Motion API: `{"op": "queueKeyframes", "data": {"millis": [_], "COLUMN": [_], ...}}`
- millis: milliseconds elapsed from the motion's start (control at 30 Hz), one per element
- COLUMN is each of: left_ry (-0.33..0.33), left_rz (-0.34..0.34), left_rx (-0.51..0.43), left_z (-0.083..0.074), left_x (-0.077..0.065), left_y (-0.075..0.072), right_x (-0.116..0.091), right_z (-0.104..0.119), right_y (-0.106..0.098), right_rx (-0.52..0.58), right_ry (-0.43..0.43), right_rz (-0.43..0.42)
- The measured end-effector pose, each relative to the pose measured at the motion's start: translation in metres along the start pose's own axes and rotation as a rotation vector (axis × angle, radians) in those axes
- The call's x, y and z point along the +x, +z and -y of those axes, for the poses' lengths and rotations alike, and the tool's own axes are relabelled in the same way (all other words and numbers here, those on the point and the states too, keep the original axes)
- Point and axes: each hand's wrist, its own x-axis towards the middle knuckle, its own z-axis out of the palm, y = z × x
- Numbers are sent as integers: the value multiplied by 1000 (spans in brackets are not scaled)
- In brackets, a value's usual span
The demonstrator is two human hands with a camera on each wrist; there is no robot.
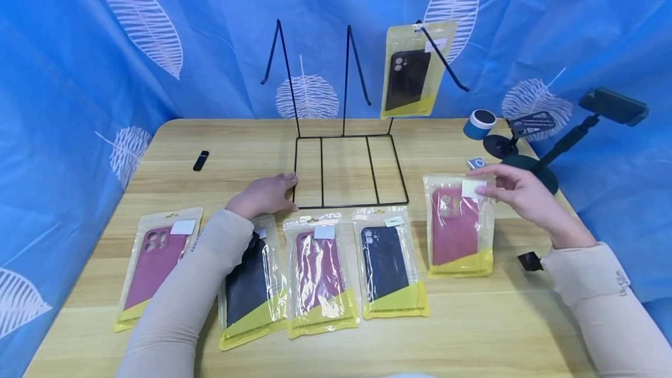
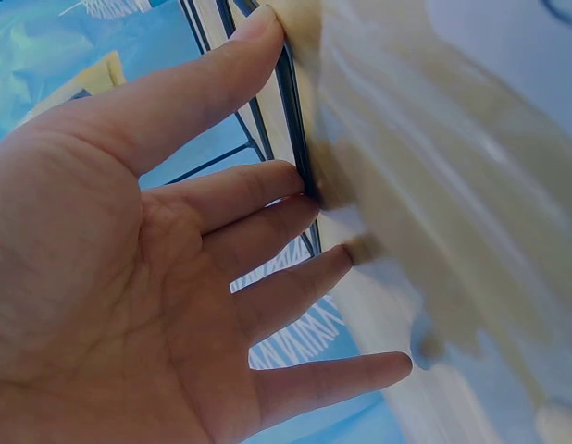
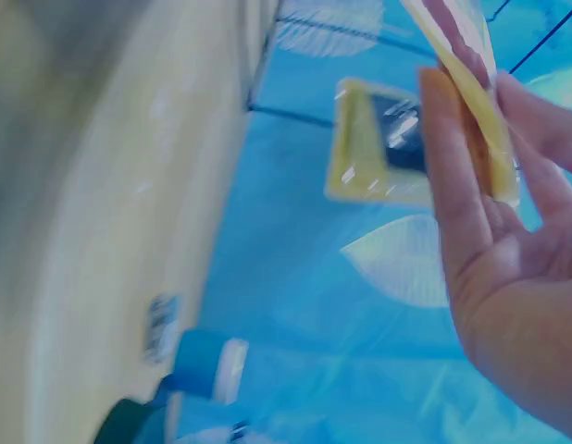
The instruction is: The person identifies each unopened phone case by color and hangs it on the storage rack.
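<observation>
My right hand [image 1: 517, 194] pinches the top right corner of a clear-and-yellow pouch with a pink phone case [image 1: 454, 232] in it, by its white label. In the right wrist view this pouch is seen nearly edge-on between thumb and fingers. My left hand [image 1: 266, 194], fingers spread and mostly straight, touches the left side of the black wire rack [image 1: 322, 171] at its base; in the left wrist view the fingertips [image 2: 291, 176] meet the wire. From the rack's right-hand hook hangs a pouch with a black phone case [image 1: 408, 77]. The other two hooks hold nothing.
Along the table front lie pouches with a pink case [image 1: 152, 261], a black case [image 1: 247, 284] partly under my left arm, another pink case [image 1: 321, 273] and a dark blue case [image 1: 387, 267]. A phone stand [image 1: 567, 142] and blue round tub [image 1: 478, 127] stand at right.
</observation>
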Motion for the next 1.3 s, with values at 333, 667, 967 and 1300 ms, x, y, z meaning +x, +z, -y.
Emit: {"op": "queueKeyframes", "data": {"millis": [333, 667, 967, 1300], "left_ry": [1, -5, 0, 9], "left_rz": [-8, 0, -9, -10], "left_rx": [5, 0, -13, -6], "left_z": [-1, -1, 1, 1], "left_x": [0, -1, -2, -3], "left_y": [-3, -2, 1, 1], "right_x": [-2, 12, 29, 51], "right_z": [45, 82, 106, 110], "right_y": [15, 10, 3, 2], "right_rx": [32, 15, 113, 74], "right_ry": [-367, -582, -621, -568], "right_rz": [-319, -652, -749, -757]}}
